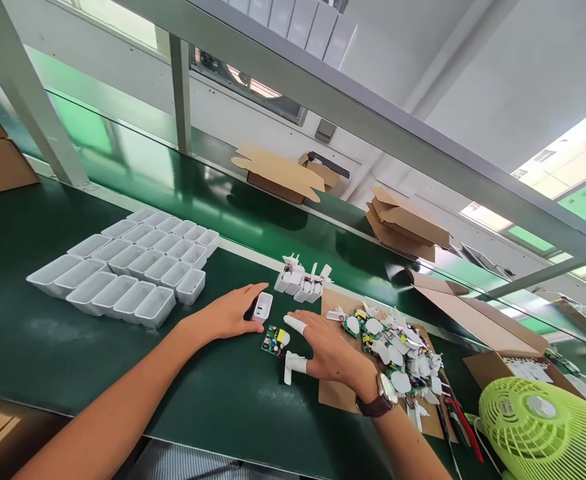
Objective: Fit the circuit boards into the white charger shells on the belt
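Observation:
My left hand (233, 313) pinches a small white charger housing (263, 307) between thumb and fingers; slots show in its end. A green circuit board (273, 341) with a yellow component lies on the bench just below it. My right hand (323, 347) hovers over the bench to the right of the board, thumb and fingers apart, with white covers on the thumb and one finger. By that thumb is a small white plastic piece (287, 372); whether the two touch I cannot tell. Several white housings with parts sticking out (300, 283) stand beyond the hands.
Rows of empty white housings (123, 257) cover the left of the green bench (213, 407). At right, boards with white parts (397, 353) are heaped on cardboard (340, 397), beside red-handled pliers (465, 427), a green fan (537, 427) and an open box (493, 367).

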Available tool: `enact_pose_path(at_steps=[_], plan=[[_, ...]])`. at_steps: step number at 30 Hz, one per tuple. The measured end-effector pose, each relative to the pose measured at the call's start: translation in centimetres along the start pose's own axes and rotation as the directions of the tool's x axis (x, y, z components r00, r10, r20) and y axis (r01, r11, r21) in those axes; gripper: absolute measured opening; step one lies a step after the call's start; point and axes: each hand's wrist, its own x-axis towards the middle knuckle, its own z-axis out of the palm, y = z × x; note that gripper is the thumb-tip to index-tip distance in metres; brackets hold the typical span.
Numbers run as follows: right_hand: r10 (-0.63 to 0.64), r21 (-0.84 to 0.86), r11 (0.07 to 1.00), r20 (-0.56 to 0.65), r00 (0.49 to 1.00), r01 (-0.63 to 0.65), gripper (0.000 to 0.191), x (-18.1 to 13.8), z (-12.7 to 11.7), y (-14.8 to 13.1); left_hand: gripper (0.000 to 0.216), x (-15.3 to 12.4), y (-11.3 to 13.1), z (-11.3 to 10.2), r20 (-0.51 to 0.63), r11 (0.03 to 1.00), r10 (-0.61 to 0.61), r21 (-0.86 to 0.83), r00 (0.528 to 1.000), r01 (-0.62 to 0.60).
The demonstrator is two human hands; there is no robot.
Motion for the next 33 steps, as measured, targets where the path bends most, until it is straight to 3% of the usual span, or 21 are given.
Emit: enact_pose_path(at_steps=[4, 9, 14, 23, 26, 29, 33], plan=[[0.02, 0.012, 1.0, -0.002, 1.0, -0.02, 0.077, 0.6, 1.3, -0.8, 0.08, 0.0, 0.0, -0.2, -0.003, 1.0, 0.009, 0.028, 1.0, -0.009], [0.109, -0.015, 0.994, -0.033, 0.994, -0.109, 0.06, 1.6, 2.5, -1.1, 0.075, 0.0, 0.2, 0.0, 0.016, 0.998, -0.005, 0.064, 1.0, 0.004], [0.047, 0.137, 0.99, -0.036, 0.998, -0.041, 0.075, 0.6, 2.6, 0.5, 0.075, 0.0, -0.2, 0.4, -0.004, 0.999, 0.003, 0.051, 1.0, -0.003], [0.096, 0.323, 0.946, -0.224, 0.97, -0.019, 0.062, -0.4, 3.4, 1.1, 0.091, -0.7, 0.2, 0.5, -0.029, 0.995, 0.085, -0.052, 0.996, -0.086], [0.115, 0.283, 0.959, -0.378, 0.919, -0.004, 0.061, -0.2, 3.5, 1.4, 0.084, -0.3, 0.4, 1.0, -0.101, 0.998, 0.034, -0.056, 0.994, -0.039], [0.131, 0.184, 0.982, -0.54, 0.831, -0.035, 0.062, -0.1, 3.7, 1.8, 0.088, 0.2, 0.5, 1.5, -0.17, 0.997, -0.081, -0.029, 0.982, 0.077], [0.141, 0.093, 0.99, -0.677, 0.722, -0.106, 0.062, 0.1, 4.0, 1.9, 0.114, 0.1, 0.5, 1.1, -0.038, 0.988, -0.12, -0.105, 0.992, 0.115]])
